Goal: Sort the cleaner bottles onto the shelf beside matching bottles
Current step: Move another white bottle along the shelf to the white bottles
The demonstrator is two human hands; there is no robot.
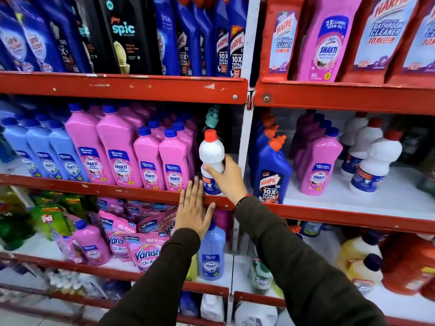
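My right hand (227,178) grips a white bottle with a red cap (211,152) around its middle, upright at the right end of the middle left shelf, beside pink Shakti bottles (173,161). My left hand (191,209) lies flat with fingers spread against the red shelf edge (117,188) just below that bottle and holds nothing. Matching white red-capped bottles (374,158) stand on the right bay's middle shelf, behind a pink Shakti bottle (320,165) and a blue Harpic bottle (270,170).
A white upright post (244,137) divides the two bays. Light blue bottles (47,149) fill the middle shelf's left. Below are Vanish pouches (146,250), a lone pink bottle (91,243) and a light blue Shakti bottle (211,252). The top shelf holds blue, black and red bottles.
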